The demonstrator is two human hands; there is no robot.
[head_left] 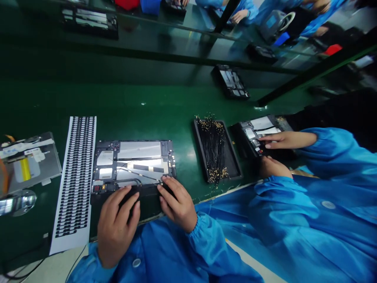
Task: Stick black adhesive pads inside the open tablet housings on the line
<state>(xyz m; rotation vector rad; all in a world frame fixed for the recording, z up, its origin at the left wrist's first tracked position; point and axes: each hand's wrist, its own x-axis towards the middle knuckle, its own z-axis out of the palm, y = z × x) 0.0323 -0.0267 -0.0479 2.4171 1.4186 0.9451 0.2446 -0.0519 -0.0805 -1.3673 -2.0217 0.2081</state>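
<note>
An opened tablet-like device (140, 151) lies in front of me, its silver battery plates and circuit boards exposed. A thin black cable (140, 174) runs across its lower part. My left hand (118, 224) rests at the device's near edge, fingers spread, with nothing visible in it. My right hand (178, 204) is at the near right corner; its fingers are stretched out and the tips touch the device near the cable's end. Whether the fingertips press on the cable itself I cannot tell. Just left of the device lies a white sheet (75, 177) with rows of small black stickers.
A black tray (234, 163) holds many thin black cables with gold ends. On the right, a co-worker's hands (277, 141) work on another opened device (259, 129). Further devices (232, 82) lie behind. A grey panel (32, 161) with a yellow strip is at the far left.
</note>
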